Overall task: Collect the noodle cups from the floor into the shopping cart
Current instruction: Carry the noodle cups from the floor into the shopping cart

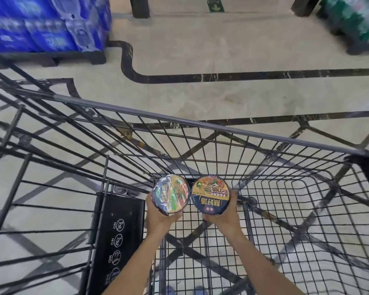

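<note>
Left hand (158, 218) gripped one cup (171, 195); right hand (226, 218) gripped another cup (210, 195), both above the cart (200, 124).

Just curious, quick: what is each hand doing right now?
Left hand: holds the left noodle cup over the cart.
Right hand: holds the right noodle cup.

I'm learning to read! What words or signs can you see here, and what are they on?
"NO" beside each round symbol, printed down the black cart seat flap.
Right noodle cup lid: large characters, upside down, not readable.
Left noodle cup lid: glare, unreadable.
Green floor sign: an arrow; any words blurred.
Blue water packs: blurred.
</note>
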Motion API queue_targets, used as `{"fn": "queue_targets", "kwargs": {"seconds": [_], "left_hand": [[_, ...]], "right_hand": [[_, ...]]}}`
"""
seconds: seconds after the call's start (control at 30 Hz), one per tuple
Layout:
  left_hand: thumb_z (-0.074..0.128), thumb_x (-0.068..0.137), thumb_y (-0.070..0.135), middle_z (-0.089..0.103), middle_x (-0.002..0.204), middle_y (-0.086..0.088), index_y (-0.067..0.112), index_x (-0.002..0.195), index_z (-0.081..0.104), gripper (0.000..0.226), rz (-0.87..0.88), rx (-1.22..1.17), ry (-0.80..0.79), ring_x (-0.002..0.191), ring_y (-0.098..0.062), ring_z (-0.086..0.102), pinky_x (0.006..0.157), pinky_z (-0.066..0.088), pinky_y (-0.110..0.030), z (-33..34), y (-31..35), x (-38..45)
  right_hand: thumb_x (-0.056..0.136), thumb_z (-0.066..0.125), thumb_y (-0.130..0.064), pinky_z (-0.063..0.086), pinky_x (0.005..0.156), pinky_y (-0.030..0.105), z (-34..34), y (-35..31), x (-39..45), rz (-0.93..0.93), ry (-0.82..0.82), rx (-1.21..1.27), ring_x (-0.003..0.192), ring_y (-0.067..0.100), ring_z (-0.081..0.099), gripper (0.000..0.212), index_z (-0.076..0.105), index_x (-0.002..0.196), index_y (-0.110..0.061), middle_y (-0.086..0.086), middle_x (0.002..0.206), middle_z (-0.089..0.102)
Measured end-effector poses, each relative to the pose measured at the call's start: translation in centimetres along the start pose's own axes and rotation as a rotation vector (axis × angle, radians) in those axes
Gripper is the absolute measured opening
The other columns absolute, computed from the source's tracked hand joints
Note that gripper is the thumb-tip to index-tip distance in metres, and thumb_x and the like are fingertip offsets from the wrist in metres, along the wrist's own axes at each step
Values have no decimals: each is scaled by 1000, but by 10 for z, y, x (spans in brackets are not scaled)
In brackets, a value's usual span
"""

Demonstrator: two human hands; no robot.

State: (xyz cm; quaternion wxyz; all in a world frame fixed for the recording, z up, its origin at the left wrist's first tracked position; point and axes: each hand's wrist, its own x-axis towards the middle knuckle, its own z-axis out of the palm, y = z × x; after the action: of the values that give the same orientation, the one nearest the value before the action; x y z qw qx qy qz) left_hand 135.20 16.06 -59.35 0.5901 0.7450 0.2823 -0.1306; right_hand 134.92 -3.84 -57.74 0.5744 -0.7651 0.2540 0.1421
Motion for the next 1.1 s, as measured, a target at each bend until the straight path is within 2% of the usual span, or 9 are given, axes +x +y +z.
{"fn": "queue_targets", "kwargs": {"seconds": [0.2,0.37,0.5,0.63,0.7,0.83,0.9,1.0,1.1], "left_hand": [[84,70,17,50,130,-8,11,142,26,93,66,261,-48,118,-24,50,92,42,-31,-16,28,-23],[56,94,31,23,156,-3,14,151,17,72,521,850,-158,142,-21,28,117,23,-34,-40,97,-85],[76,78,35,28,142,4,11,139,46,72,943,1091,-158,129,-19,49,106,35,-37,-52,167,-120],[0,89,50,-20,146,5,22,142,-12,62,1023,1346,-226,136,-12,-19,114,-14,-36,-53,237,-164],[-2,93,45,-12,151,-1,19,141,-7,55,1219,1378,-164,136,-18,-15,110,-13,-43,-50,254,-176],[13,100,43,55,134,-9,8,130,50,59,1430,1523,-331,125,-18,42,99,33,-49,-29,287,-189],[14,97,46,50,138,-10,8,133,51,64,1500,1564,-376,128,-20,45,105,29,-45,-11,308,-206],[17,93,45,23,152,-10,8,144,27,63,1809,1444,-418,140,-24,20,119,-8,-33,29,330,-258],[30,94,38,45,142,-11,7,134,51,55,2110,1261,-461,132,-21,41,118,13,-39,77,333,-328]], "right_hand": [[68,84,-16,39,106,35,-22,-28,-30,27,-1,-192,128,21,46,103,18,147,-17,2,138,47],[96,54,-27,19,119,36,-75,-89,-93,-302,-121,-751,145,12,10,66,16,150,-24,-12,154,7],[100,42,-24,19,119,36,-117,-148,-134,-487,-131,-1019,144,10,-10,60,12,152,-25,-12,154,-12],[100,33,-25,-4,117,37,-150,-195,-176,-595,-45,-1188,141,11,-16,60,1,151,-24,-10,151,-19],[101,33,-27,-4,118,39,-167,-209,-201,-600,5,-1228,143,13,-14,59,1,151,-24,-9,152,-18],[101,24,-35,-15,114,39,-207,-211,-254,-588,119,-1308,141,12,-17,55,3,151,-24,-8,153,-17],[96,11,-41,-11,116,39,-228,-203,-285,-552,191,-1307,142,14,-13,60,6,152,-21,-4,155,-11],[94,19,-38,8,116,47,-264,-180,-341,-534,361,-1296,145,22,13,61,26,149,-13,6,157,18],[95,38,-30,26,115,41,-300,-145,-415,-394,501,-1280,141,22,31,52,40,143,-12,7,152,35]]}}
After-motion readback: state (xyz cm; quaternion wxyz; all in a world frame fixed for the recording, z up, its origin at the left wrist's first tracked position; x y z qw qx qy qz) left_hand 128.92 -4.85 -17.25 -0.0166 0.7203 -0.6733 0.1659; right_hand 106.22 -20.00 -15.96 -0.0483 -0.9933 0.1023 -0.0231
